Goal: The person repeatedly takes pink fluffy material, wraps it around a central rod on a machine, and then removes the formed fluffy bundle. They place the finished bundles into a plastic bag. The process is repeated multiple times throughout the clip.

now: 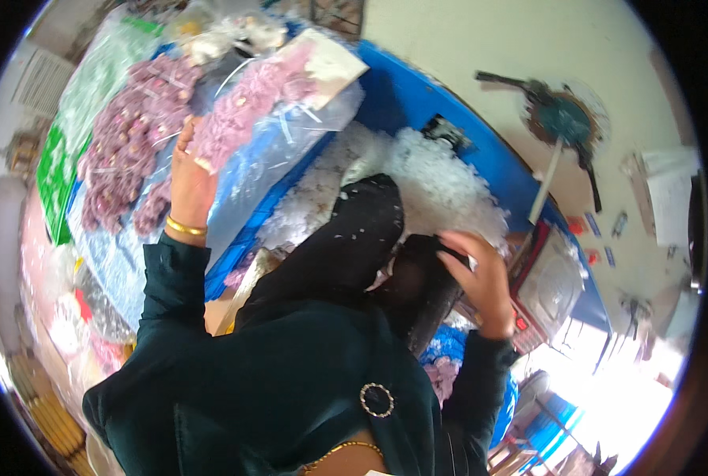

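Observation:
My left hand [193, 184], with a gold bangle at the wrist, is at the near end of a pink fluffy strip [247, 111]. Its fingers and thumb close on that end, partly hidden by the strip. The strip lies slanted over clear plastic, with a white card [338, 70] at its far end. Left of this hand is a heap of mauve fluffy pieces [128, 143] with small pale bits and white ties. My right hand [481, 274] rests on my dark-trousered knee, fingers and thumb apart, holding nothing that I can see.
White fluffy scraps [441, 178] pile up beyond my knees, against a blue panel [417, 91]. To the right stand a transparent-lidded box [552, 278] and a dark tool-like stand [560, 119] with a pale rod. A green-edged plastic bag [56, 186] lies far left.

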The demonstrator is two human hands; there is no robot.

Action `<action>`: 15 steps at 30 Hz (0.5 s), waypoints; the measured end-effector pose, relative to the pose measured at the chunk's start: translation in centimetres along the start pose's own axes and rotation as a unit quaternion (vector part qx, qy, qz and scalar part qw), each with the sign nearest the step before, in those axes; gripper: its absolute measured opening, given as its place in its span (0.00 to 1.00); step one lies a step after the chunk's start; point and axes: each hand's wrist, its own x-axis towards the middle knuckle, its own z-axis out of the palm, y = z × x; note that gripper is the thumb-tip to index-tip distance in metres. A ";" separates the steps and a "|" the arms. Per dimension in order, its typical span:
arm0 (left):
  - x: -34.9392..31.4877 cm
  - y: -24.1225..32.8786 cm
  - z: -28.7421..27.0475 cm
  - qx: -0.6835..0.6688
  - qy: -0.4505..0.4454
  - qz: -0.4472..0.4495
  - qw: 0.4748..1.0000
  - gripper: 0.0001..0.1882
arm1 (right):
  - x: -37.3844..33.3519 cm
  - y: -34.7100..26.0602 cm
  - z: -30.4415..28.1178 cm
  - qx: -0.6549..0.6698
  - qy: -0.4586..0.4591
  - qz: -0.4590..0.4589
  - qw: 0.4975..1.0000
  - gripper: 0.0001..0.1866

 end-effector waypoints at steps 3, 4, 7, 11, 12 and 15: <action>-2.1 -2.7 4.7 0.467 -0.205 0.211 0.834 0.21 | 3.1 0.0 2.8 0.237 -0.095 -0.047 0.966 0.25; -3.0 -3.8 5.9 0.677 -0.248 0.335 0.606 0.22 | 4.0 0.4 3.8 0.351 -0.125 -0.052 0.926 0.29; -5.7 -6.4 10.3 0.475 -0.438 0.289 0.706 0.35 | 5.7 3.1 7.3 0.742 -0.107 -0.097 0.654 0.35; -7.8 -11.4 10.6 -0.060 -0.478 -0.281 0.830 0.22 | 4.1 0.4 5.2 0.761 0.151 0.010 0.631 0.18; -6.6 -11.2 11.2 0.096 -0.524 -0.221 0.817 0.22 | 3.2 0.6 3.5 0.730 0.160 0.026 0.664 0.13; -6.0 -8.4 16.9 -0.173 -0.468 -0.409 0.764 0.18 | 1.4 1.9 2.3 0.524 0.273 0.043 0.805 0.10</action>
